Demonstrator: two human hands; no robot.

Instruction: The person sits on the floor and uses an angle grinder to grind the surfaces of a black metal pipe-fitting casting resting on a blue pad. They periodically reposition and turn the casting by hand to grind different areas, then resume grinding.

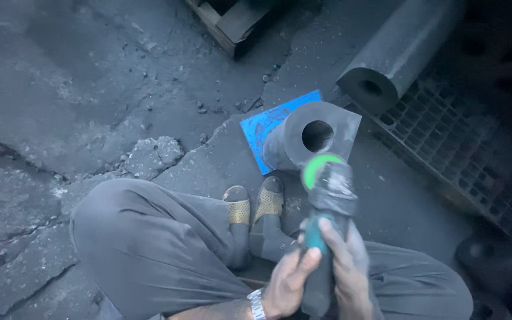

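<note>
Head view, cracked concrete floor [90,89], blue plate [262,127], metal grate [457,142]

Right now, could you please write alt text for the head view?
Both hands, left hand and right hand, grip a handheld grinder aimed at a hollow metal cylinder resting on a blue plate, on a cracked concrete floor.

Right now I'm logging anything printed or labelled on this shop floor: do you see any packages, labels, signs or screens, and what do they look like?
No packages, signs or screens show.
Blue square sheet: flat on the cracked floor under the grey hollow cylinder, bright blue with faint pale marks.
Grinder: held in both hands, dark body, green ring at the front, no label readable.
</note>
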